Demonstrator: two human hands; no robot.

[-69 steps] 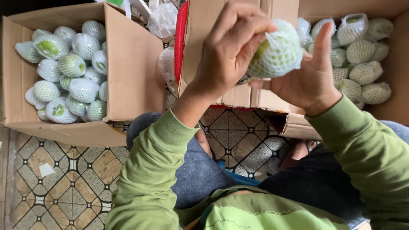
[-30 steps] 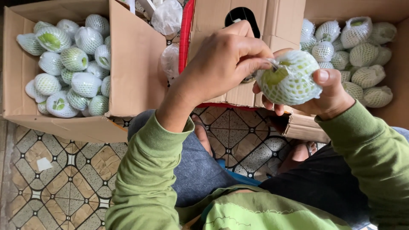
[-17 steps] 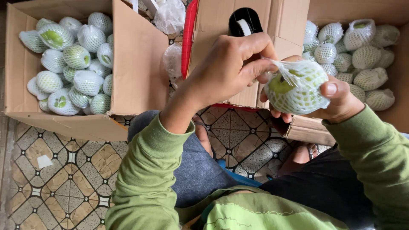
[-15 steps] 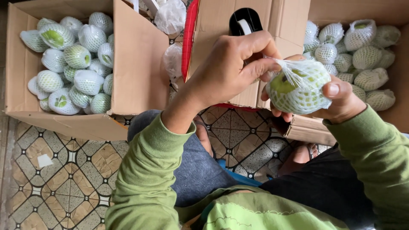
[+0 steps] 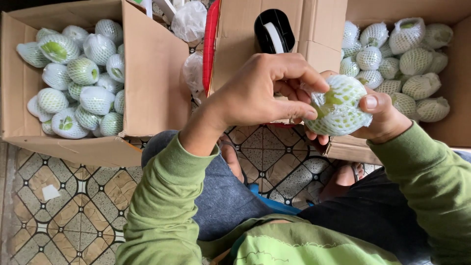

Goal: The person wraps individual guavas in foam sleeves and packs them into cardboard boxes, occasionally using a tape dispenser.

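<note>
A person sits over a patterned tiled floor (image 5: 64,196), holding a green fruit in a white foam net sleeve (image 5: 338,105) at centre between the left hand (image 5: 260,91) and the right hand (image 5: 385,120). At ten o'clock, an open brown cardboard box (image 5: 152,83) holds more netted fruit (image 5: 78,86); at two o'clock, a second open cardboard box (image 5: 458,73) holds another netted batch (image 5: 402,59). At twelve o'clock, a black tape dispenser (image 5: 274,30) rests on a third cardboard carton (image 5: 235,34), with clear plastic bags (image 5: 190,20) just left of it, between the cartons.
</note>
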